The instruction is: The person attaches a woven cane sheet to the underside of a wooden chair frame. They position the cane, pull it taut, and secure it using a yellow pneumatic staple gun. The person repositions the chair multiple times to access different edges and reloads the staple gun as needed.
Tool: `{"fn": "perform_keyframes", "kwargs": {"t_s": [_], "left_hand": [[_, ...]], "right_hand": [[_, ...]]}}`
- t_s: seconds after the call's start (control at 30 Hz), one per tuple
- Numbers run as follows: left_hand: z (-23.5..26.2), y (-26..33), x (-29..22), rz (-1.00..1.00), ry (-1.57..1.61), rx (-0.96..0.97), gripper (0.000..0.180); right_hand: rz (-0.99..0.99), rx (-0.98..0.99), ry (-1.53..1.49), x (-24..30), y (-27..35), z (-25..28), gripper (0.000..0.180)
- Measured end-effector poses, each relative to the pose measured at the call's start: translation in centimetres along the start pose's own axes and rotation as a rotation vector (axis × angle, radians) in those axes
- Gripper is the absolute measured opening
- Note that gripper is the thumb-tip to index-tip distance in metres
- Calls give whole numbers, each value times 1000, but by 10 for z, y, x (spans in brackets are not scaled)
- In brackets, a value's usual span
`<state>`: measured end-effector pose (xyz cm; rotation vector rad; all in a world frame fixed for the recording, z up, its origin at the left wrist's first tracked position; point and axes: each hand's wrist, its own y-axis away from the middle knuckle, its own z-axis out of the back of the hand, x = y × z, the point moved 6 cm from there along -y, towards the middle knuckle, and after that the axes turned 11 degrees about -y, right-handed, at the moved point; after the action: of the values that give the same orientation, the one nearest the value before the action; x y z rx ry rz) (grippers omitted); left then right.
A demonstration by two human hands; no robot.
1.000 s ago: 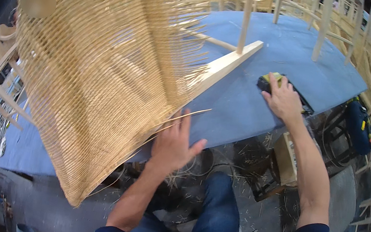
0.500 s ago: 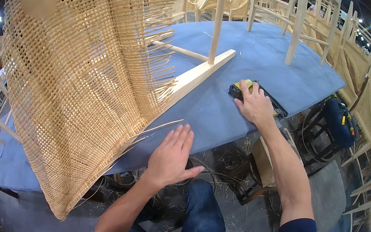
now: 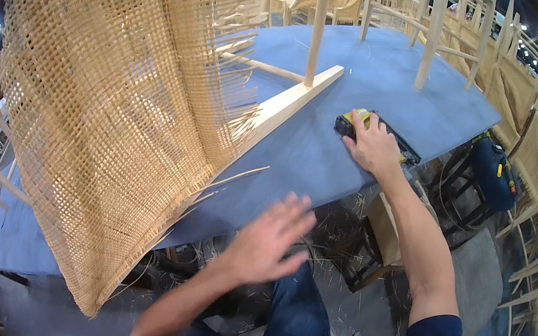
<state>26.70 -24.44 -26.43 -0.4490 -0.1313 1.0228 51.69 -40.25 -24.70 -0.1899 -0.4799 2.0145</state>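
The broad blue tabletop point(image 3: 362, 105) spreads ahead of both hands, its near edge just beyond the left hand point(image 3: 267, 238). A large sheet of pale woven cane webbing point(image 3: 97, 107) stands up from it, up and to the left of the left hand, with loose strands fraying out at its lower edge toward that hand. A light wooden chair frame rail point(image 3: 289, 105) runs diagonally across the tabletop between the webbing and the right hand point(image 3: 373, 145), with slim wooden legs rising from it. The left hand hovers over the tabletop's near edge, fingers spread and blurred, holding nothing. The right hand lies further out and to the right, fingers laid over a small black and yellow tool point(image 3: 352, 121) that rests on the tabletop; how firmly it grips cannot be told.
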Motion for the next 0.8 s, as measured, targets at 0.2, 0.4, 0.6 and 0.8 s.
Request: {"fn": "perform_keyframes", "kwargs": {"t_s": [0.2,0.4,0.6,0.8], "left_hand": [[-20,-49,90,411,-325,233,85],[-53,-93,92,300,-293,176,87],[-37,-83,-40,-259,-50,310,72],[-39,-60,-28,-145,229,37,58]], "right_hand": [[-17,46,-6,2,1,1,65],[4,37,-3,8,-2,-1,65],[-31,36,-8,-4,1,-2,66],[-15,38,-11,5,1,-5,64]]}}
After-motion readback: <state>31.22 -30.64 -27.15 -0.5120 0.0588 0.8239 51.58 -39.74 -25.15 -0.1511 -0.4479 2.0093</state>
